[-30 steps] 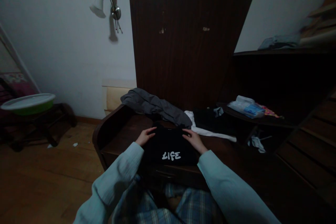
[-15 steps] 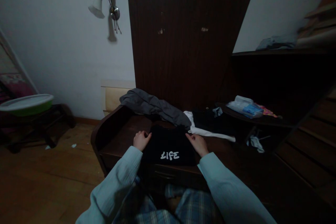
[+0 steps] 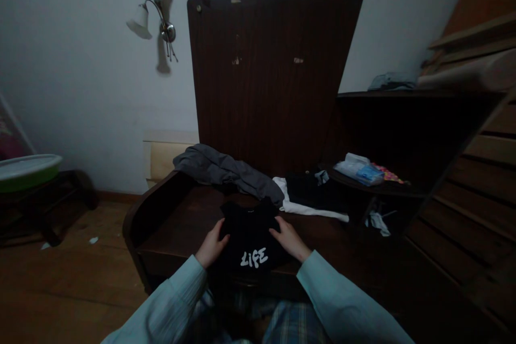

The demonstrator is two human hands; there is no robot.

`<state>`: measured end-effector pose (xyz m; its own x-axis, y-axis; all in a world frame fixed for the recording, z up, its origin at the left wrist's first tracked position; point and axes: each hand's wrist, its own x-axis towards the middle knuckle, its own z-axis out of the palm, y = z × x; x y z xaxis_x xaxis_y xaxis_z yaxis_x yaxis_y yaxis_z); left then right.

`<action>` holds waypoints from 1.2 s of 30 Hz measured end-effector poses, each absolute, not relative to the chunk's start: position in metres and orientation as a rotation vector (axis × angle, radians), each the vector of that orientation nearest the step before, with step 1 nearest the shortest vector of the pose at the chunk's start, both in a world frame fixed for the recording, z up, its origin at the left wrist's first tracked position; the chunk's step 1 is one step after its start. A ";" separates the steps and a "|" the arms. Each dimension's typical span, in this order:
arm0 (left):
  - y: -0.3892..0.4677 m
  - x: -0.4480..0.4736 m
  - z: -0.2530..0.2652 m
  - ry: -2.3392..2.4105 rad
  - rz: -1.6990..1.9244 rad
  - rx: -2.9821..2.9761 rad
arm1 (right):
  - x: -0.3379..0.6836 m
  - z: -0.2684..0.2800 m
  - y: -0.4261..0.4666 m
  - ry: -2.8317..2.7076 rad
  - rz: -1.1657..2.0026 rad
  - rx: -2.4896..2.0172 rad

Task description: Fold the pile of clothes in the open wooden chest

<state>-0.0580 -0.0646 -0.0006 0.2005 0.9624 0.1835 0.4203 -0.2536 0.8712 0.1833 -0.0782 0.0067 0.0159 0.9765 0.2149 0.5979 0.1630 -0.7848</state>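
A black T-shirt (image 3: pixel 250 234) with white lettering near its lower part is spread between my hands, over the front of the dark wooden dresser (image 3: pixel 169 231). My left hand (image 3: pixel 213 243) grips its left side, thumb on top and fingers curled at the edge. On the opposite side my right hand (image 3: pixel 289 237) pinches the cloth, its fingertips partly lost against the black fabric. Behind the shirt lies a crumpled grey garment (image 3: pixel 229 172). To the right of that sits a black and white folded garment (image 3: pixel 310 196).
A small shelf at right bears plastic packs (image 3: pixel 358 169). Folded cloth (image 3: pixel 393 81) lies on the upper cabinet top. A wall lamp (image 3: pixel 167 32) is fixed at upper left. At far left a green basin (image 3: pixel 30 172) rests on a low dark stand (image 3: pixel 44 204).
The shirt's lettering was upside down and now reads upright. Its neckline now shows at the far edge, and my hands hold its sides. The camera view has shifted slightly.
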 end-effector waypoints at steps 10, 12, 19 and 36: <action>-0.044 0.023 0.063 0.961 1.263 1.910 | 0.261 0.081 -0.073 -1.499 0.313 -1.386; -0.022 0.059 0.085 0.861 1.323 1.960 | 0.294 0.103 -0.060 -1.477 0.148 -1.435; 0.041 0.140 0.091 0.943 1.062 2.102 | 0.396 0.114 -0.009 -1.388 -0.121 -1.964; 0.046 0.073 0.008 1.569 0.482 2.804 | 0.303 0.018 -0.001 -1.978 -0.117 -2.011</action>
<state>0.0730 0.0462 0.0081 0.4909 0.8153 0.3069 0.8472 -0.5290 0.0502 0.3034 -0.0007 0.0182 0.0399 0.9600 0.2772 0.9860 0.0071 -0.1664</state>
